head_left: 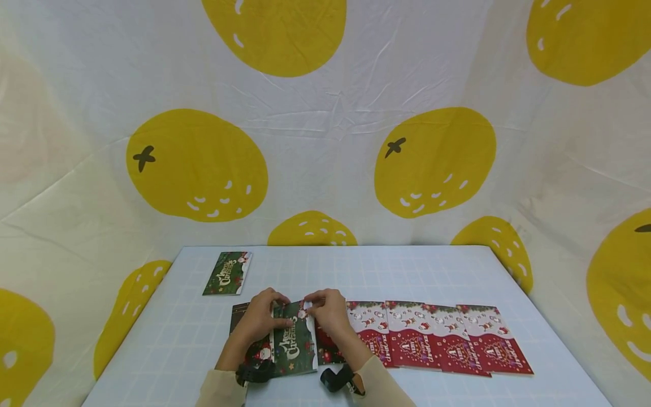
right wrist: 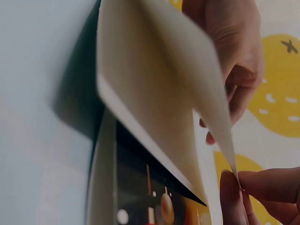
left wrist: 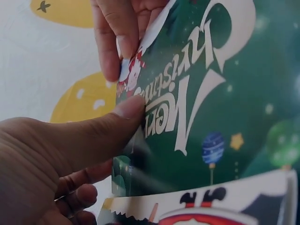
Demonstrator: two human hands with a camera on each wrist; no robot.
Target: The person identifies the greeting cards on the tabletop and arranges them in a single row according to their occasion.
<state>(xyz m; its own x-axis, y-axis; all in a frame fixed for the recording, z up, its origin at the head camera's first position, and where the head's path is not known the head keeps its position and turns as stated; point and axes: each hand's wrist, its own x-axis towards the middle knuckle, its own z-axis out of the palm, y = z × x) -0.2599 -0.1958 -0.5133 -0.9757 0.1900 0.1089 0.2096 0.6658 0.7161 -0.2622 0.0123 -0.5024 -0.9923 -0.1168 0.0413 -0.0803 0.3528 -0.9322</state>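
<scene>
A green folded Christmas card (head_left: 296,357) with pale "Merry Christmas" lettering stands between the two hands, near the front of the table. My left hand (head_left: 260,317) grips it, thumb (left wrist: 126,110) on the printed front and fingers partly hidden behind. At the upper right corner, my right hand (head_left: 330,314) pinches the edge between thumb and fingers. In the right wrist view the card's cream inner side (right wrist: 150,89) shows, its leaves spread apart. Dark cards lie on either side: one with a Santa (head_left: 263,355) under the left hand, another with red ornaments (head_left: 329,351) by the right.
Several red-and-white Christmas cards (head_left: 414,342) overlap in a row to the right. Another green card (head_left: 228,274) lies alone at the back left of the white gridded table (head_left: 152,350). Behind hangs a white cloth (head_left: 315,169) printed with yellow fruit.
</scene>
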